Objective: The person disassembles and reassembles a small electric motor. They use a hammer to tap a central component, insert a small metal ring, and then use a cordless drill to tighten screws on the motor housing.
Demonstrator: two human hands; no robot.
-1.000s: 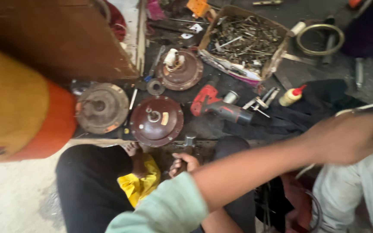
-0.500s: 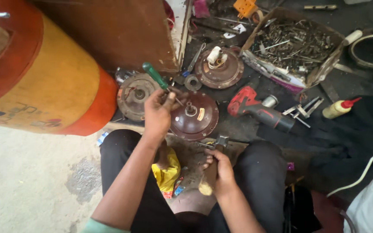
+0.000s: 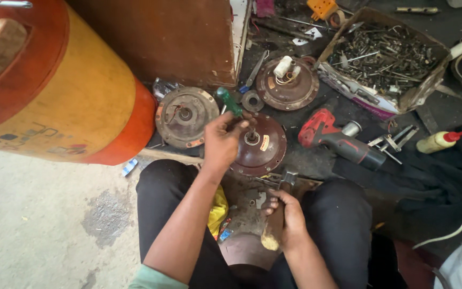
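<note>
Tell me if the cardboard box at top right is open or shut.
Open. The cardboard box has no lid over it, and its heap of screws and bolts shows from above.

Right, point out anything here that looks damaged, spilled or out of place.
The cardboard box of loose screws and metal bits at upper right is torn and sagging along its near side. The round motor cover beside the left hand looks rusty, with wires sticking out at its middle. Nothing looks spilled.
</note>
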